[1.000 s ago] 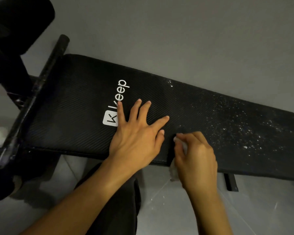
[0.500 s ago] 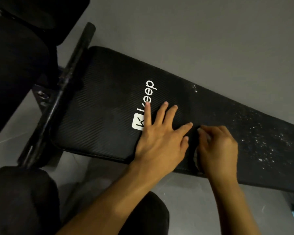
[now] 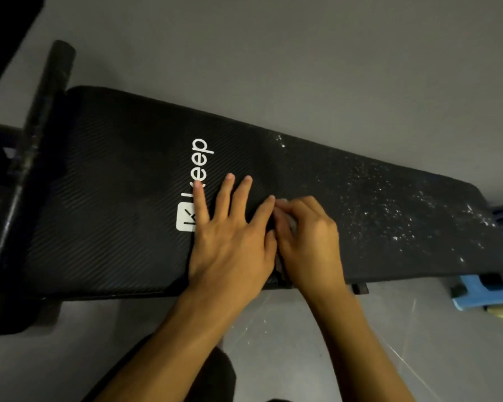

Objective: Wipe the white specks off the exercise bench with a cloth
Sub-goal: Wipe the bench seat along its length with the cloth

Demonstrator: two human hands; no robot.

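A black padded exercise bench (image 3: 114,198) with a white logo lies across the view. White specks (image 3: 395,216) are scattered over its right part. My left hand (image 3: 230,242) rests flat on the pad beside the logo, fingers spread and straight. Right beside it, my right hand (image 3: 308,242) grips a small pale cloth (image 3: 285,219) against the pad; most of the cloth is hidden under the fingers.
A black bar (image 3: 35,158) of the bench frame runs along the left end. A blue stool (image 3: 488,291) stands under the bench's right end. Grey floor (image 3: 302,53) lies beyond the bench, and my dark-clothed knee (image 3: 204,378) is at the bottom.
My right hand has slid with the cloth up the pad from the near edge, close against my left hand. The left hand stays flat by the logo. The camera has shifted.
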